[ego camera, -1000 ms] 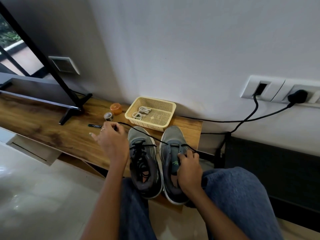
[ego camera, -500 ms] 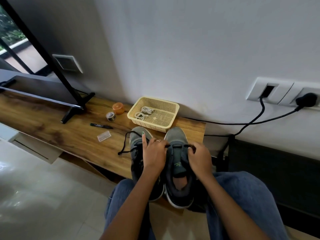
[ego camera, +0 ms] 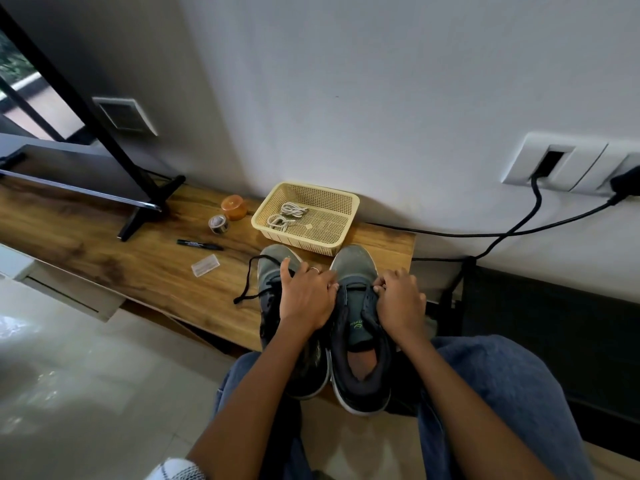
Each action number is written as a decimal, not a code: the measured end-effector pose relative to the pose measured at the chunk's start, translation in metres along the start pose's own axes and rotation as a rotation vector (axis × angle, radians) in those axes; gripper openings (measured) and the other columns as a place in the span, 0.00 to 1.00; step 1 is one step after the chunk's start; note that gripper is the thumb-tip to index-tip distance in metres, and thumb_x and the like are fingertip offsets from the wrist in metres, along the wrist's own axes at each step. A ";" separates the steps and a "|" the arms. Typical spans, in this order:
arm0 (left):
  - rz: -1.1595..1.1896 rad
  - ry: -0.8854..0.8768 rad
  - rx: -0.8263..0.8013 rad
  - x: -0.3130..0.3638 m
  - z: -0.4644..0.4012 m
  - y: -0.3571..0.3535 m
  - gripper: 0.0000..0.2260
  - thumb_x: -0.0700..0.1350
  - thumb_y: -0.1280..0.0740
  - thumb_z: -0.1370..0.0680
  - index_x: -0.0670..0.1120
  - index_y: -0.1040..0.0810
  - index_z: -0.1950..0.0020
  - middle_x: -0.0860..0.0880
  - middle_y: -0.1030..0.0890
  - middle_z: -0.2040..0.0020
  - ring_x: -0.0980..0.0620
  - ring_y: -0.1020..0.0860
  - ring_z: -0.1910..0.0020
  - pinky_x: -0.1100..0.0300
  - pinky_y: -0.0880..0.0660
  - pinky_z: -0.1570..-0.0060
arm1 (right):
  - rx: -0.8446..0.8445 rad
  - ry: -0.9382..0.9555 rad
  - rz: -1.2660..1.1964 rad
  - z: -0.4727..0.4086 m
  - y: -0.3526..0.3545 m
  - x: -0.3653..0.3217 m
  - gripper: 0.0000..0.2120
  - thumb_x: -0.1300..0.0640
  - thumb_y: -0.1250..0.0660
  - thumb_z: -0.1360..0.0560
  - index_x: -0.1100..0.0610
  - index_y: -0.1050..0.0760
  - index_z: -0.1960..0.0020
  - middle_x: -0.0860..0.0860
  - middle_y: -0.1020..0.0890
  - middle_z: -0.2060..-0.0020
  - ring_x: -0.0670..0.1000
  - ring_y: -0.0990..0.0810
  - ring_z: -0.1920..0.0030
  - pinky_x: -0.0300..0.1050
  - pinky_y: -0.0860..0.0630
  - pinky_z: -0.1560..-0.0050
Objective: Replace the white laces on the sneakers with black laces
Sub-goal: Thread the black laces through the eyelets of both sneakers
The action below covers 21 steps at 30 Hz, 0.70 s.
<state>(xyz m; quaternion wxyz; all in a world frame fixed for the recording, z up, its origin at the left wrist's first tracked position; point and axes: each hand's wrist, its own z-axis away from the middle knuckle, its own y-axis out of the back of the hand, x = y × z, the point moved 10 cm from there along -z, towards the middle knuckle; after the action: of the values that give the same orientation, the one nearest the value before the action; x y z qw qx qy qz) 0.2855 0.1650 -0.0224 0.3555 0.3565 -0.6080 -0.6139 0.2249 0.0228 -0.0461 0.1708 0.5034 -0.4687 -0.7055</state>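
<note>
Two grey sneakers stand side by side at the near edge of a wooden shelf (ego camera: 104, 258). The left sneaker (ego camera: 273, 268) is partly covered by my left hand (ego camera: 306, 297), whose fingertips pinch the black lace at the left eyelets of the right sneaker (ego camera: 356, 306). A loose end of that black lace (ego camera: 247, 291) loops over the wood to the left. My right hand (ego camera: 400, 301) pinches the lace at the right sneaker's right eyelets. White laces (ego camera: 285, 216) lie coiled in a yellow basket (ego camera: 346, 216).
Behind the sneakers sits the basket against the wall. An orange lid (ego camera: 234, 206), a tape roll (ego camera: 219, 224), a black marker (ego camera: 199, 244) and a small clear packet (ego camera: 205, 266) lie to the left. A black stand foot (ego camera: 149, 209) is farther left. Black cables (ego camera: 502, 233) run from wall sockets.
My left hand, which held the lace stretched out to the left, has come back to the right sneaker's eyelets. The lace end now lies slack on the wood.
</note>
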 end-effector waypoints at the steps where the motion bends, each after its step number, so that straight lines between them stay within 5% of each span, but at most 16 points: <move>1: 0.040 0.018 -0.038 -0.002 -0.001 -0.003 0.15 0.53 0.48 0.18 0.52 0.25 0.39 0.51 0.23 0.41 0.50 0.32 0.35 0.44 0.56 0.29 | -0.007 -0.007 -0.002 0.001 -0.001 0.000 0.04 0.58 0.39 0.22 0.51 0.27 0.50 0.49 0.28 0.47 0.51 0.32 0.42 0.49 0.37 0.48; 6: 0.327 0.117 -0.216 -0.011 -0.007 -0.022 0.14 0.53 0.45 0.19 0.52 0.20 0.47 0.51 0.27 0.40 0.49 0.34 0.37 0.43 0.53 0.30 | -0.026 -0.043 0.006 0.006 -0.003 0.000 0.07 0.62 0.40 0.25 0.51 0.32 0.51 0.50 0.27 0.48 0.52 0.30 0.43 0.51 0.36 0.48; 11: 0.521 0.188 -0.320 -0.016 -0.010 -0.034 0.15 0.51 0.43 0.22 0.52 0.28 0.68 0.52 0.25 0.47 0.49 0.31 0.39 0.44 0.54 0.31 | -0.014 -0.076 -0.021 0.007 -0.003 0.001 0.07 0.63 0.38 0.26 0.52 0.30 0.51 0.50 0.25 0.49 0.52 0.29 0.45 0.53 0.33 0.47; 16: 0.716 0.316 -0.401 -0.020 -0.008 -0.044 0.13 0.52 0.41 0.26 0.51 0.29 0.68 0.52 0.24 0.54 0.50 0.29 0.41 0.47 0.54 0.30 | -0.008 -0.096 -0.034 0.008 -0.006 0.003 0.07 0.63 0.39 0.25 0.52 0.30 0.51 0.49 0.25 0.50 0.52 0.28 0.46 0.53 0.33 0.47; 21: 0.601 0.248 -0.197 -0.023 -0.008 -0.029 0.16 0.54 0.41 0.20 0.56 0.23 0.66 0.57 0.20 0.53 0.55 0.26 0.44 0.44 0.54 0.30 | -0.037 -0.062 -0.065 0.003 -0.007 0.004 0.05 0.61 0.39 0.24 0.52 0.30 0.52 0.49 0.27 0.51 0.52 0.30 0.45 0.51 0.39 0.49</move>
<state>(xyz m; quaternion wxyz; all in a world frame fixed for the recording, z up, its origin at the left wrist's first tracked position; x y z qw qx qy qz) 0.3042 0.1814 -0.0515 0.6245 0.1971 -0.5758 -0.4895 0.2219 0.0248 -0.0544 0.1424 0.4929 -0.4440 -0.7346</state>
